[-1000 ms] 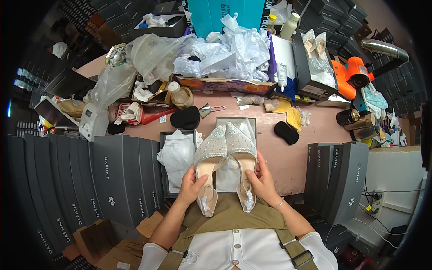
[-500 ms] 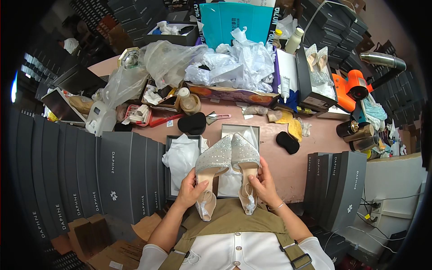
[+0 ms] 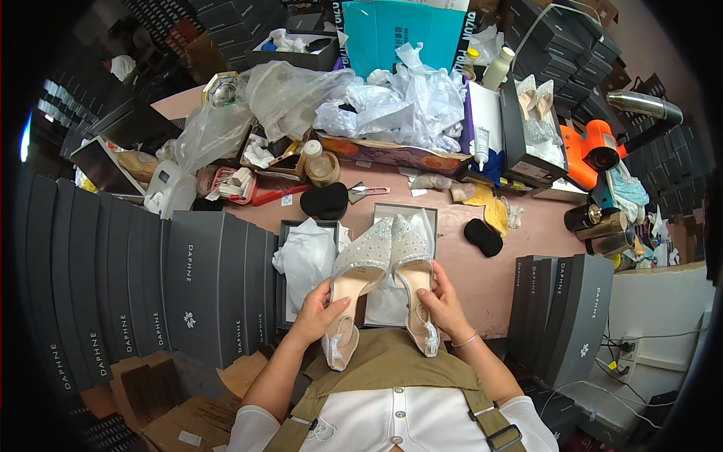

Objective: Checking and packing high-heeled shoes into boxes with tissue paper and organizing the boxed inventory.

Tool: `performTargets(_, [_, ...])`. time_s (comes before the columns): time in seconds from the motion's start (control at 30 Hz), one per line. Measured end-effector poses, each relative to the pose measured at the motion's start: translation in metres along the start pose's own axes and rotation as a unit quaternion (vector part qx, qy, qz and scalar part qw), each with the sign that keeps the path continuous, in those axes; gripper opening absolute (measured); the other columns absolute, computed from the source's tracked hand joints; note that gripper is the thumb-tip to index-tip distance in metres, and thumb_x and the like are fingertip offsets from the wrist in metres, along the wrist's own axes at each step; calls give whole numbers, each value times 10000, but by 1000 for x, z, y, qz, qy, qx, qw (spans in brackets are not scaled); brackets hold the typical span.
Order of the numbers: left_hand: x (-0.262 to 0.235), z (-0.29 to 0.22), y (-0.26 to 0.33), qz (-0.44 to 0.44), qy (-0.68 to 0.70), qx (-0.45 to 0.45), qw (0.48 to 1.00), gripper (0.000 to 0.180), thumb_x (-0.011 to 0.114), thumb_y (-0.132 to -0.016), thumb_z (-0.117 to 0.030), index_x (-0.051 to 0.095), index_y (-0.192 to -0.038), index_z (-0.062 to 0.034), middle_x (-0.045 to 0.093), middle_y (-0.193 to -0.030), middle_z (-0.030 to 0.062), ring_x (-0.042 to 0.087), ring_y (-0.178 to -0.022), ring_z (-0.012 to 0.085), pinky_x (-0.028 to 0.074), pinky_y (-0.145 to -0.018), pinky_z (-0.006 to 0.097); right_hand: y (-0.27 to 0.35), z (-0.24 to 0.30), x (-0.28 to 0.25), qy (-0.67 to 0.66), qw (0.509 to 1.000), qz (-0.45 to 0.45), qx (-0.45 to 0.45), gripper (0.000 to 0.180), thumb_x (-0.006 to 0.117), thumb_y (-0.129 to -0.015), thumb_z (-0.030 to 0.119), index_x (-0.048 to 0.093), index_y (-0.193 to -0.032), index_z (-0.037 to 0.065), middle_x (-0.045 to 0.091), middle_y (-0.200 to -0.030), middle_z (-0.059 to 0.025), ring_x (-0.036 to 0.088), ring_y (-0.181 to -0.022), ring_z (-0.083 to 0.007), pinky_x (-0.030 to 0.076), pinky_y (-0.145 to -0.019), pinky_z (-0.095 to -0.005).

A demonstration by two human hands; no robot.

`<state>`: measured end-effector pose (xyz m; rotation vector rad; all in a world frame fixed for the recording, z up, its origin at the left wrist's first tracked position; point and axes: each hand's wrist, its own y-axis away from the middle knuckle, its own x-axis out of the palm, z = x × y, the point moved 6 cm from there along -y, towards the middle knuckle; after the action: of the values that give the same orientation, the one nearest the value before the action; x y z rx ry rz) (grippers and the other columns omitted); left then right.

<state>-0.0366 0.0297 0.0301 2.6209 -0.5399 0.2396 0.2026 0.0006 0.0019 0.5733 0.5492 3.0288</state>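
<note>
Two pale, pointed-toe shoes covered in silvery sparkles are held side by side above the front of the table, toes pointing away from me. My left hand (image 3: 317, 310) grips the left shoe (image 3: 361, 252) by its middle, thumb on the insole. In the same way my right hand (image 3: 446, 303) holds the right shoe (image 3: 411, 241). The toes nearly touch, while the heel ends stand apart, with clear wrapping around their straps. Beneath them lies an open grey shoebox (image 3: 410, 213), partly hidden by the shoes; white tissue paper (image 3: 307, 252) fills the box part on its left.
Dark shoeboxes stand in rows at left (image 3: 199, 286) and right (image 3: 576, 316). Behind are a carton of crumpled white paper (image 3: 407, 109), a black pad (image 3: 324, 201), yellow sponges (image 3: 494, 217) and an orange heat gun (image 3: 595, 143). Another sparkly pair (image 3: 536, 105) sits in a box.
Both shoes have tilted slightly, showing more of their insoles, and the heel ends have spread a little apart. My grip on each stays the same. The view has shifted slightly.
</note>
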Motion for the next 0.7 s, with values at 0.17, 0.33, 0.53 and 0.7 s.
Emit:
performTargets(0.17, [-4, 14, -5, 37, 96, -126, 987, 344, 569, -915, -189, 512, -1191, 8, 620, -944, 46, 600, -787, 91, 494, -694, 218, -2, -6, -6, 5, 999, 15, 52, 642, 533, -886, 15, 206, -1439, 10, 600, -1064, -92, 581, -890, -94, 469, -753, -230])
performTargets(0.33, [-7, 33, -3, 105, 194, -218, 951, 353, 446, -962, -324, 537, -1003, 15, 577, -693, 138, 558, -549, 185, 468, -525, 296, 1, 6, 4, -45, 976, 117, 178, 573, 550, -883, 60, 315, -1405, 34, 620, -964, -66, 618, -669, -112, 535, -581, -255])
performTargets(0.53, [3, 39, 2, 183, 281, -218, 916, 398, 389, -973, -327, 532, -1028, 40, 526, -634, 125, 480, -493, 182, 383, -463, 278, 8, 3, 8, -110, 954, 165, 223, 574, 592, -842, 117, 366, -1364, 35, 618, -865, -85, 623, -604, -149, 535, -565, -259])
performTargets(0.7, [13, 42, 4, 209, 334, -215, 894, 478, 379, -972, -316, 470, -1188, 100, 532, -637, 107, 451, -437, 152, 365, -448, 269, 12, 10, 19, -119, 949, 165, 240, 578, 591, -833, 137, 372, -1357, 33, 618, -838, -97, 623, -597, -158, 523, -541, -248])
